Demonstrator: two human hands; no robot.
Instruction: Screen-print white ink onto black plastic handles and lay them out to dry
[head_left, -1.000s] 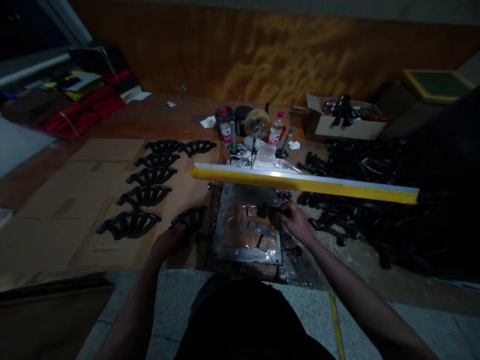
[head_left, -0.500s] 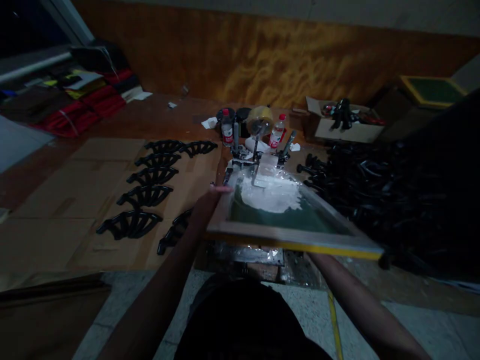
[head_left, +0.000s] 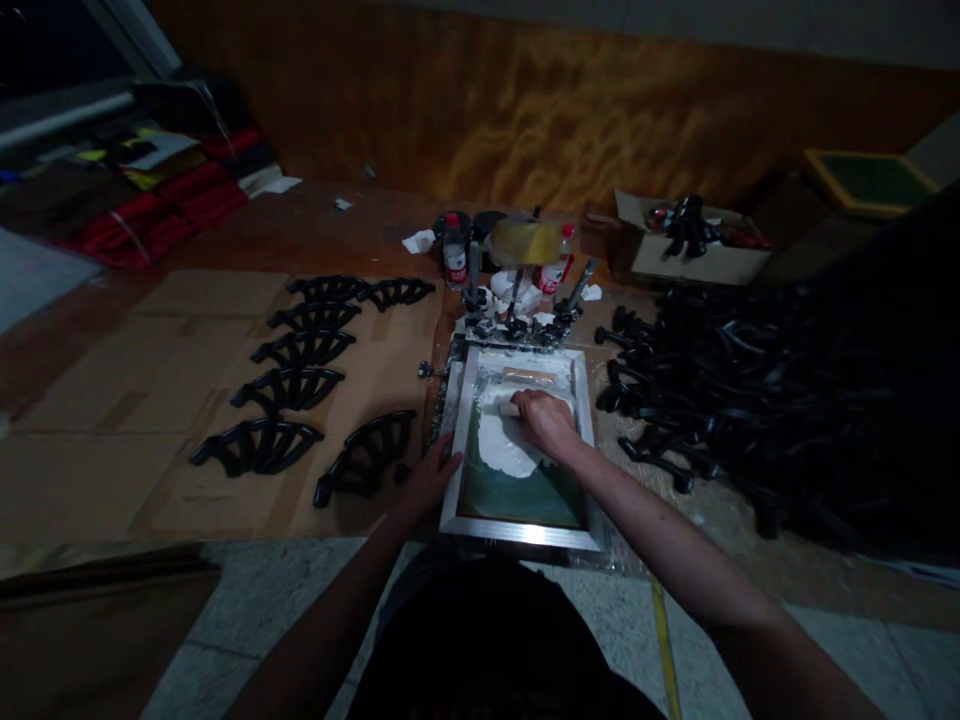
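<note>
A metal-framed screen (head_left: pixel 523 535) lies flat in front of me, with green mesh and a patch of white paste (head_left: pixel 504 445) on it. My right hand (head_left: pixel 546 420) is closed round a small pale scraper (head_left: pixel 509 409) over the paste. At the frame's left edge rests my left hand (head_left: pixel 435 473), its fingers touching the frame and thumb somewhat apart. A brown-topped bar (head_left: pixel 529 376) lies across the far part of the screen. Behind the frame stand metal clamps (head_left: pixel 516 327).
Rows of black curved parts (head_left: pixel 292 388) lie on cardboard (head_left: pixel 172 400) at left. A big heap of black parts (head_left: pixel 720 390) is at right. Bottles (head_left: pixel 454 255), a tape roll (head_left: pixel 525 243) and an open box (head_left: pixel 697 262) stand behind.
The screen frame has come down from a raised, tilted position to flat. My right hand has moved from under it to above the paste, gripping the scraper; my left hand has moved nearer me.
</note>
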